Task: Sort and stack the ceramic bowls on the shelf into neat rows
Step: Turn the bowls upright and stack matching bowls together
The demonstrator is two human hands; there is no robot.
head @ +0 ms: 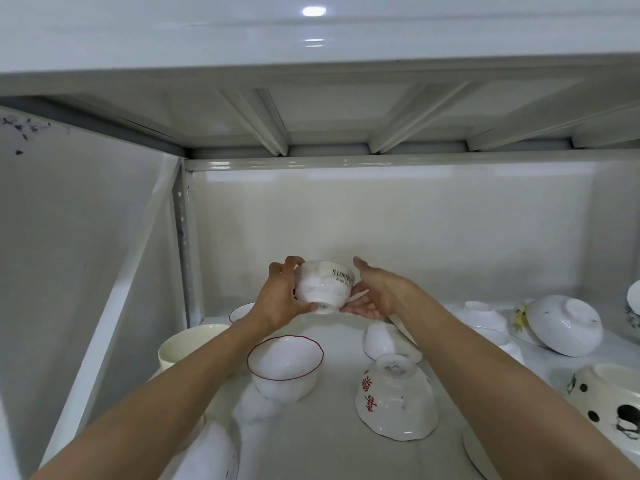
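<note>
Two hands meet over the shelf (329,445): my left hand (280,299) holds a white bowl (323,287) lettered "SUNNY", fingers curled over its rim and thumb at its foot, keeping it upright and clear of the shelf. My right hand (374,294) lies open just beside it, palm up, fingers straight and reaching under the bowl's base; whether they touch it I cannot tell. Below my left grip, nearer to me, a red-rimmed bowl (285,367) stands upright, and left of that a cream bowl (183,346). Behind my left wrist the edge of a dark-rimmed bowl (240,311) shows. Below my right grip a plain white bowl (381,341) lies tipped, and nearer still a bowl with red characters (394,400) sits upside down. Well off to the right of my right forearm, more bowls lie overturned, among them a speckled white bowl (564,323) leaning on a yellow-flowered bowl (519,318), and a black-spotted bowl (606,396) close to the frame's edge.
</note>
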